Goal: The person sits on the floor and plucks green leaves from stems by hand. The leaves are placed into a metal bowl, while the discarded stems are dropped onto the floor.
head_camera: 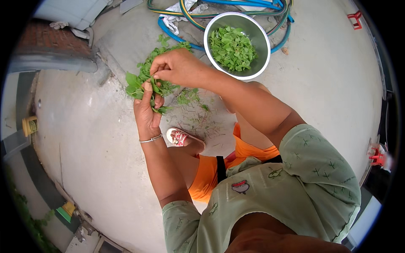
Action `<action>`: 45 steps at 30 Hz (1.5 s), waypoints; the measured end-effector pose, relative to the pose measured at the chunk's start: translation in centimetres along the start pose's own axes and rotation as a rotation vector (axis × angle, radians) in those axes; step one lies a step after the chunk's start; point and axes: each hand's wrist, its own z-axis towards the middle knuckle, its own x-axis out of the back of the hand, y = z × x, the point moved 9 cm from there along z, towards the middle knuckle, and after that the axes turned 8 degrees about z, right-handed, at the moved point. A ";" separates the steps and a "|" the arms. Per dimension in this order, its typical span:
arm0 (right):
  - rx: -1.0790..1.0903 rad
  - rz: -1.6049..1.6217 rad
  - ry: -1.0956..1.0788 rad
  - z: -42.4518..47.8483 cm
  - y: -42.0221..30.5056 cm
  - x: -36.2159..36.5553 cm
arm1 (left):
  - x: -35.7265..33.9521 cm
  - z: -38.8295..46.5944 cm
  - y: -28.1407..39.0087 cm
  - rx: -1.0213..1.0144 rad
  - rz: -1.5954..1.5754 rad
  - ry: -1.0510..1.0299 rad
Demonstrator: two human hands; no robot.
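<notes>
My left hand (pixel 148 106) holds a few leafy green sprigs (pixel 134 85) between thumb and fingers. At its upper right my right hand (pixel 172 68) pinches part of the same greens with thumb and forefinger. Behind both hands a pile of leafy greens (pixel 182 46) lies on the concrete floor. Right of the pile stands a metal bowl (pixel 263 47) holding many loose green leaves (pixel 234 47). Nearer to me, thin stems and scraps (pixel 202 121) are scattered on the floor.
Blue and striped hoses (pixel 164 28) curl behind and beside the bowl, with a white cloth (pixel 172 20) among them. My sandalled foot (pixel 180 137) rests just below the scraps. A brick structure (pixel 53 39) with a grey pipe (pixel 53 62) is at the upper left.
</notes>
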 end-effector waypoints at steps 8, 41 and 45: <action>-0.057 -1.044 0.404 -1.1 0.9 11.8 | -0.3 0.0 0.5 -0.008 0.108 -0.024; -0.103 0.224 -0.148 0.6 1.0 -1.9 | -1.2 -0.7 0.5 0.034 -0.074 -0.118; 0.031 0.011 -0.170 0.8 0.2 -1.7 | 0.0 -0.1 0.0 0.033 -0.019 -0.057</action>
